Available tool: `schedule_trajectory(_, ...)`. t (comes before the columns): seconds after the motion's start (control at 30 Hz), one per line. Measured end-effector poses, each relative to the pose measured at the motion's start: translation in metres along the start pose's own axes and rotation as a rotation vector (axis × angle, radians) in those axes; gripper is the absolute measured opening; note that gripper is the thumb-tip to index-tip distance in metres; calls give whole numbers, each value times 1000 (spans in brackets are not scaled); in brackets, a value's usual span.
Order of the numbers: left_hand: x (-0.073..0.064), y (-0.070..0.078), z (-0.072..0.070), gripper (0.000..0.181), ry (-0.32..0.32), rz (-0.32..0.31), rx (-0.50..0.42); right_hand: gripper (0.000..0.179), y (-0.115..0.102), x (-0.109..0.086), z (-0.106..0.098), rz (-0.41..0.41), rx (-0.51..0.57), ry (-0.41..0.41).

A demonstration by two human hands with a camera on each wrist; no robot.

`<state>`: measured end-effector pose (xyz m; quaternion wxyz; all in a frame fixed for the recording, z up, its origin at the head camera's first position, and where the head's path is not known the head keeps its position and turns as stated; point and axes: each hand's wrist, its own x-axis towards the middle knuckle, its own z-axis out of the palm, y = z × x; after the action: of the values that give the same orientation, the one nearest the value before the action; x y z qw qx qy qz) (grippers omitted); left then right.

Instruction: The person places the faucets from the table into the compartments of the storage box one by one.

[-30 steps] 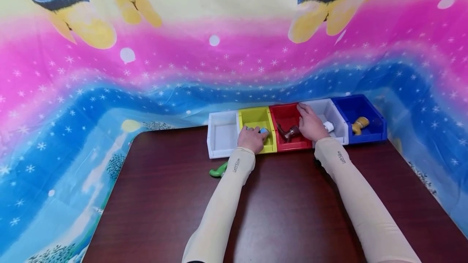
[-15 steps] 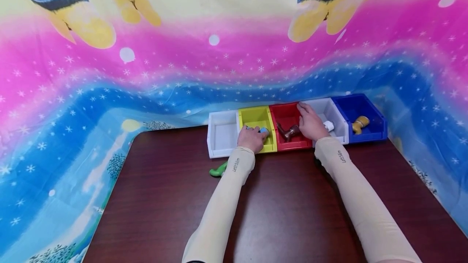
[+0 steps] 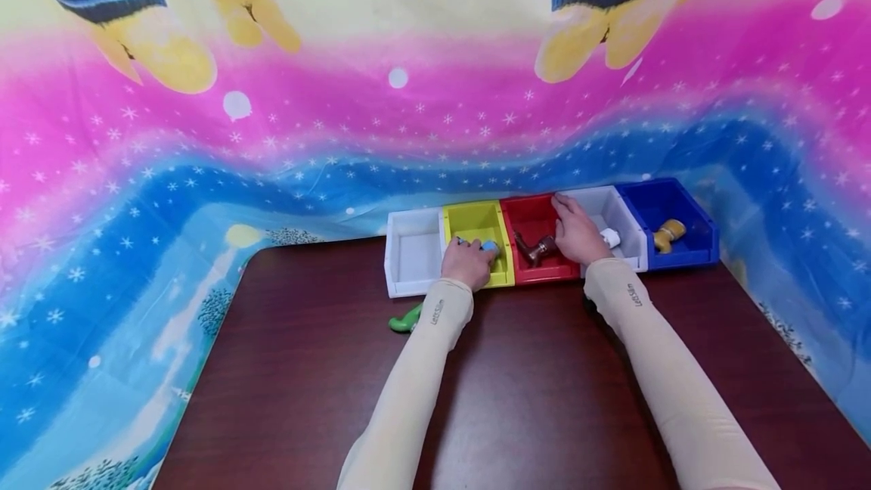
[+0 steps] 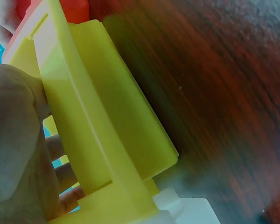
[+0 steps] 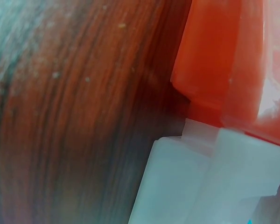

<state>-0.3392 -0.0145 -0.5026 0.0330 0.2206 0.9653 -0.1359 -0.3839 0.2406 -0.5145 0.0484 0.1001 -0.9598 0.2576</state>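
Observation:
In the head view my left hand [image 3: 467, 262] is down in the yellow bin [image 3: 505, 267], its fingers bent over a light-blue piece [image 3: 490, 246]. Blue shows on both sides of the fingers; the rest of the piece is covered. The left wrist view shows those fingers [image 4: 65, 177] behind the yellow front wall. My right hand [image 3: 578, 231] rests with extended fingers along the wall between the red bin [image 3: 544, 276] and a grey-white bin [image 3: 636, 259]. Beside its thumb, in the red bin, lies a brown tap-shaped piece [image 3: 537, 249].
A white bin [image 3: 416, 283] stands at the row's left end, a blue bin [image 3: 687, 258] with a tan piece [image 3: 670, 235] at its right end. A white piece [image 3: 609, 237] lies right of my right hand. On the table [image 3: 531, 384], a green curved piece [image 3: 405, 319] is partly under my left sleeve.

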Motion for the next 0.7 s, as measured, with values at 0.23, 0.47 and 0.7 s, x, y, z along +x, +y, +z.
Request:
schedule_trajectory(0.23,0,-4,2,34,45,20,-119,59,-1,1,0,-1,-15,2)
schedule_trajectory(0.47,-24,-22,-9,35,243,99,-283,59,-3,1,0,-4,-10,-3)
schedule_trajectory(0.7,-72,-54,-11,31,377,91,-323,58,-5,0,-1,6,2,0)
